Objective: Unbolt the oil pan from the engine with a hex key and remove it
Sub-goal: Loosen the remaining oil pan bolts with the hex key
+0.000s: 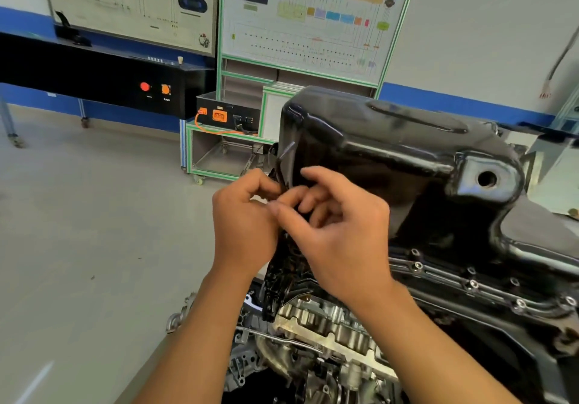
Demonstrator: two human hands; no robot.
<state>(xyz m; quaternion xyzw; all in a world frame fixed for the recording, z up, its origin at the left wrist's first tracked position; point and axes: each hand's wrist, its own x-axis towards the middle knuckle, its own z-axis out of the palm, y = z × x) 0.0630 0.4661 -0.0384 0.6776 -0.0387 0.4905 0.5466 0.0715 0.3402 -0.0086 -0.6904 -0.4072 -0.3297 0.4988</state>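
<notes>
I'm looking down over grey floor (78, 231), which is taking up the whole left side. Behind it a green-framed training board (316, 21) with a wiring diagram is standing at the wall. A second board (125, 2) is standing to its left, with a long black console (94, 74) running under that one, a red button (144, 86) and an orange button (165, 89) on its face.

The engine (329, 334) is filling the lower right, bare metal showing at the bottom between my forearms. The oil pan (391, 140), glossy black, is sitting on top of the engine, flange lying on the block along the near right side, its left end right behind my hands.

My right hand (341, 231) is sitting at that left end, fingers curled together, thumb and forefinger tips meeting against the other hand's fingers. What they're clamping I can't tell; it's too small and blurred. My left hand (244, 215) is touching it, fingers curled in tight at the pan's left edge.

A black box (228, 117) with orange connectors is sitting on the board's lower shelf, an orange cable (219, 132) looping off it. Bolts (473, 284) are showing in a row along the flange at the right. An open drain hole (487, 179) is facing me on the pan's near corner.

The hex key (286, 152), thin and silvery, is poking up from the left fingers against the pan's end wall, and those fingers are clamping its lower end.
</notes>
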